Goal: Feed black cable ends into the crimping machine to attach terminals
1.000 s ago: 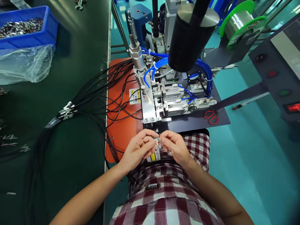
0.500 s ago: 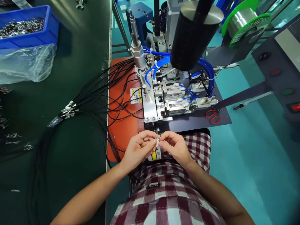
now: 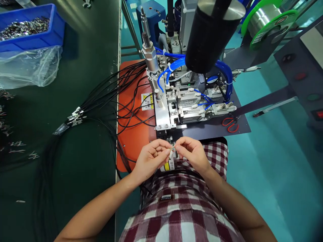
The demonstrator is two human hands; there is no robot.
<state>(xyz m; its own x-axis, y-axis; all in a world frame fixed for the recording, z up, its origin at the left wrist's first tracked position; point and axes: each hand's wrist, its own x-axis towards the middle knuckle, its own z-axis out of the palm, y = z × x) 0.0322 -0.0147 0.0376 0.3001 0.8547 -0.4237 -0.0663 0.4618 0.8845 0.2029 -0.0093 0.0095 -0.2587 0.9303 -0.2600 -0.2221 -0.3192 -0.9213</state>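
Note:
My left hand is closed in a pinch on a small, thin cable end with pale and shiny strands. From the right, my right hand pinches at the tip of the same piece, thumb against forefinger. Exactly what lies between the right fingertips is too small to make out. Both hands are over my lap, just in front of a metal machine fixture. Black cables run across an orange plate beside my left hand.
On the dark green table lies a cable bundle with metal ends. A blue bin holds many small metal parts. Red-handled scissors rest on the machine's grey base. A black cylinder overhangs the fixture; a wire spool stands behind.
My right hand has shifted slightly right, its fingertips a little farther from the left ones, showing more of the thin piece between them. A pale bit below the fingertips no longer shows.

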